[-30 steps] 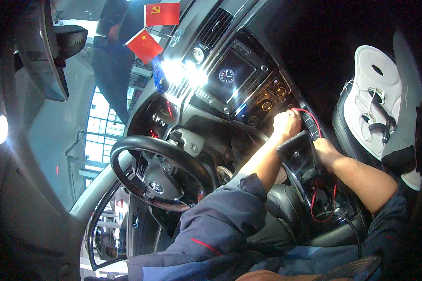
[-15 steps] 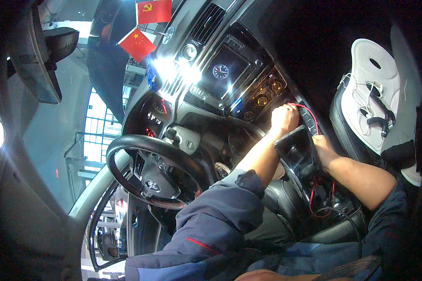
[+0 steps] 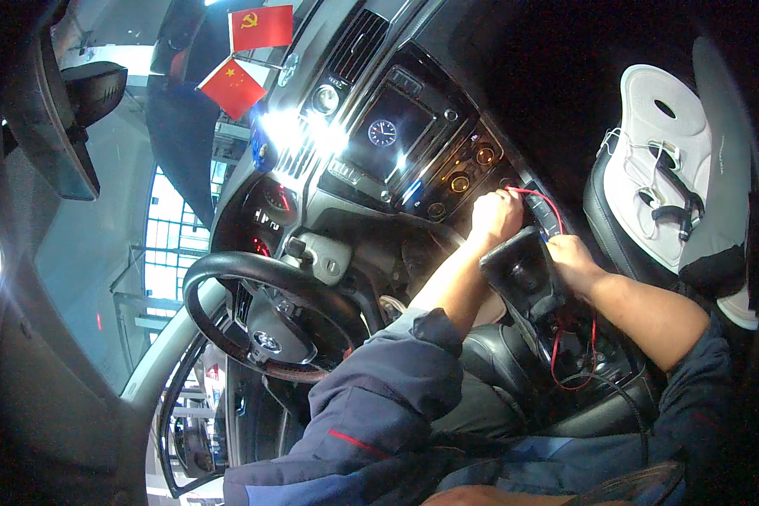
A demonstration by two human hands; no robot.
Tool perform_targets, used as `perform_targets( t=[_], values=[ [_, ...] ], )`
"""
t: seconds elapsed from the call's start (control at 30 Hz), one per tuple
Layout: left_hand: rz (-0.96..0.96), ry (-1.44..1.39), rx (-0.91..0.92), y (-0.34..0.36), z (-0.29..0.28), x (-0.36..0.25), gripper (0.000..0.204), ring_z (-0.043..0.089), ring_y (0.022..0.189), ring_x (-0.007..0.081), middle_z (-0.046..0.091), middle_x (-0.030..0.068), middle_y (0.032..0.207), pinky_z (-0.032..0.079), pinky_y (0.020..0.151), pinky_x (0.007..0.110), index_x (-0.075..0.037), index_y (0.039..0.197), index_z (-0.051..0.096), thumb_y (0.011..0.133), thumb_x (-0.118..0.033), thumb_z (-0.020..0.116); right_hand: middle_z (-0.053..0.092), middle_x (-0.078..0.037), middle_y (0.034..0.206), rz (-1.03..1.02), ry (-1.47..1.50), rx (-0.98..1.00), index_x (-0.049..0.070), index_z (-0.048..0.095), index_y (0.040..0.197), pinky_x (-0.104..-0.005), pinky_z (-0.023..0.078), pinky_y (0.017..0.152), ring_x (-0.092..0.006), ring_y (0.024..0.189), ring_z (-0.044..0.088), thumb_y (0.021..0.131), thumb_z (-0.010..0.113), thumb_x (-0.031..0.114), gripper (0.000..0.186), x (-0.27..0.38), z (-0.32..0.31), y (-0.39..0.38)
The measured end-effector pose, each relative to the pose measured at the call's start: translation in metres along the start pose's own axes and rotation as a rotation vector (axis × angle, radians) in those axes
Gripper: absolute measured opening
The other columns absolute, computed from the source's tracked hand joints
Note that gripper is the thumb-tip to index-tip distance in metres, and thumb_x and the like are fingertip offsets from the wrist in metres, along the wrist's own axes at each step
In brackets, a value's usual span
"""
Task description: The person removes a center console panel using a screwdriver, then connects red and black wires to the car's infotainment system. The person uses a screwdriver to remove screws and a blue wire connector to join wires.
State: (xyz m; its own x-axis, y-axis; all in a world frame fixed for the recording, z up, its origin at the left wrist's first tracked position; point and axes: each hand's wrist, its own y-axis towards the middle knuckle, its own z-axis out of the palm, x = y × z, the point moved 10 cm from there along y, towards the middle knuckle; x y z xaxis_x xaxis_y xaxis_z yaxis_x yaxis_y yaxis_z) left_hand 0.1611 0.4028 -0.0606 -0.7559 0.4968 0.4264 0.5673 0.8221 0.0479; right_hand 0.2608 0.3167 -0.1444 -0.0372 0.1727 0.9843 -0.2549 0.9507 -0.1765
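Observation:
At the centre console, below the climate knobs point(image 3: 460, 183), my left hand point(image 3: 497, 217) is closed with its fingertips pinching one end of a red wire point(image 3: 553, 202). The wire arcs over to my right hand point(image 3: 575, 263), whose fingers are closed around it on the passenger side. Between my hands stands a glossy black panel point(image 3: 527, 268), tilted up from the console. Behind it, toward me, more red wire point(image 3: 553, 361) loops down into the opened console. My fingers hide what the wire's ends touch.
The steering wheel point(image 3: 196, 295) is to the left, with a lit dashboard display beyond it. A white seat cushion point(image 3: 641, 110) with a cable lies on the passenger seat. A black cable point(image 3: 624, 386) crosses near my lap. Two small red flags point(image 3: 261, 28) stand on the dashboard.
The whole view has shifted slightly to the left. My right hand has moved a little forward along the console; my left hand stays at the same spot with the wire.

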Motion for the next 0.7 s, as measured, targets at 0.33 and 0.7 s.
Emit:
perform_targets(
  t=[0.33,0.7],
  values=[
    [0.025,-0.056,0.125,-0.002,0.009,0.003,0.025,0.073,0.065,0.0318,0.069,0.0149,0.077,0.059,0.053,0.043,-0.001,0.105,0.064,0.097,-0.021,0.051,0.069,-0.019,0.074,0.04,-0.024,0.031,-0.004,0.069,0.078,-0.0415,0.051,0.067,-0.026,0.067,0.065,0.091,0.057,0.029,0.037,0.017,-0.004,-0.004],
    [0.048,-0.026,0.109,-0.002,0.004,0.001,0.027,0.072,0.062,0.0303,0.068,0.0138,0.075,0.057,0.049,0.041,0.0,0.108,0.064,0.099,-0.022,0.052,0.068,-0.01,0.073,0.245,0.246,0.04,-0.002,0.071,0.081,-0.0376,0.051,0.066,-0.0183,0.07,0.064,0.094,0.058,0.027,0.035,0.002,0.002,-0.01]
  ],
)
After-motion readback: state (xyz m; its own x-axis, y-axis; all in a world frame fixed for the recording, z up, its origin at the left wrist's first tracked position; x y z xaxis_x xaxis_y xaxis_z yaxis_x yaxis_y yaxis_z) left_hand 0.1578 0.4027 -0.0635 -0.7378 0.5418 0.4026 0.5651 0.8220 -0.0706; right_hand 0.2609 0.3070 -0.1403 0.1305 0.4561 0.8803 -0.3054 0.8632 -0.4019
